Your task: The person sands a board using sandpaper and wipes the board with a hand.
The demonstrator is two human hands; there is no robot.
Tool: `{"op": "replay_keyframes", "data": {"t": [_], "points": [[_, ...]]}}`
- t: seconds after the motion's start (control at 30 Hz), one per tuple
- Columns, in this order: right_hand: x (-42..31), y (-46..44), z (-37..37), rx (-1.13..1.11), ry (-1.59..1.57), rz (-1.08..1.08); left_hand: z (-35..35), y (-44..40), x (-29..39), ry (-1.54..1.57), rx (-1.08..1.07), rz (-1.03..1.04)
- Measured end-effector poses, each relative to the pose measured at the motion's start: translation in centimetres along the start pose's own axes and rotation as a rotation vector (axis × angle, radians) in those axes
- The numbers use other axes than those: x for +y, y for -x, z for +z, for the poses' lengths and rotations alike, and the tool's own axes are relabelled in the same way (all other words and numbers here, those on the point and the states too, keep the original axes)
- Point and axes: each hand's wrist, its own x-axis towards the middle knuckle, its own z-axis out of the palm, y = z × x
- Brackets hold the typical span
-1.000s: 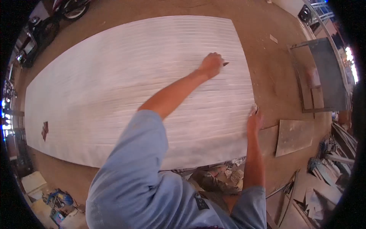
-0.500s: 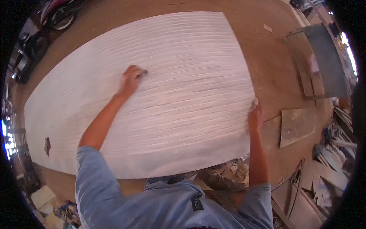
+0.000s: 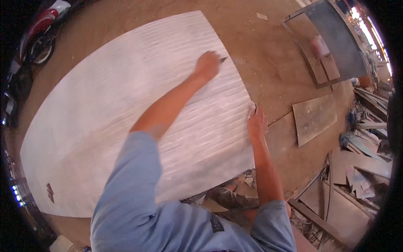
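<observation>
A large white panel (image 3: 126, 88) with rows of thin ridges lies in front of me. My left hand (image 3: 208, 66) is closed around a small dark flat piece (image 3: 223, 60), pressed to the panel near its far right edge. Most of that piece is hidden by my fingers, and its kind cannot be made out. At the panel's right edge, my right hand (image 3: 257, 124) is curled round the border, its fingertips whitish. A small dark brown mark (image 3: 50, 192) shows on the panel's near left part.
Motorbikes (image 3: 42, 48) stand at the far left. On the brown floor to the right lie a flat board (image 3: 315, 119) and a large grey framed panel (image 3: 342, 46). Scrap boards and strips (image 3: 348, 201) are piled at the near right.
My left hand has slid right across the panel with the dark piece, towards the right edge. My right hand stays at the border. The whole view has shifted and turned somewhat.
</observation>
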Motion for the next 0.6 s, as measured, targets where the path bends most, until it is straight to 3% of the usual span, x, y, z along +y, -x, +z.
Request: {"op": "replay_keyframes", "data": {"t": [0.17, 0.27, 0.37, 0.43, 0.6], "points": [[-0.1, -0.8, 0.4, 0.059, -0.097, -0.01, -3.6, 2.7, -2.6, 0.142, 0.048, 0.13], [-0.3, -1.0, 0.5, -0.024, -0.035, -0.02, 2.9, -2.5, 0.8, 0.197, 0.18, 0.095], [0.6, -0.5, 1.0, -0.012, -0.006, -0.019, 4.4, -5.4, 3.5, 0.141, 0.082, 0.045], [1.4, -0.2, 1.8, 0.14, -0.088, -0.125, 3.1, -4.2, 2.5, 0.165, 0.035, 0.01], [-0.1, -0.4, -0.1, 0.034, -0.155, 0.007, -5.9, 4.4, -1.4, 0.183, -0.054, -0.071]]}}
